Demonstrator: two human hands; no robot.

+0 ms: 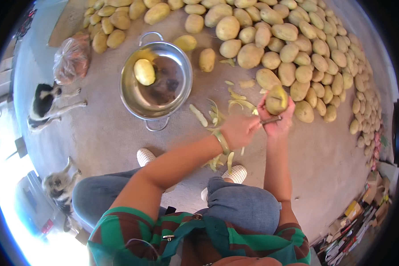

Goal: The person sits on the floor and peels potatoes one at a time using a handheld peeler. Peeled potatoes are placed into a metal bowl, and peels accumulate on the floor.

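My right hand (pixel 278 121) holds up a partly peeled potato (pixel 276 100), with a yellow peeled strip along one side. In my left hand (pixel 241 129), blurred by motion and wearing a pale bangle (pixel 222 142), is a slim peeling tool (pixel 271 120). The tool's end lies just below the potato, in front of my right palm; its blade is not clear. Curled potato peels (pixel 237 99) lie on the floor beyond and beneath my left hand. Off to the left, a two-handled stainless steel pot (pixel 123 94) contains one peeled potato (pixel 144 72).
A large heap of unpeeled potatoes (pixel 286 50) spreads from the top to the right. Two dogs, one standing (pixel 45 103) and one lying (pixel 58 189), are at the left near a plastic bag (pixel 72 60). Cardboard and papers (pixel 352 229) pile up at lower right. My shoes (pixel 236 173) are near the peels.
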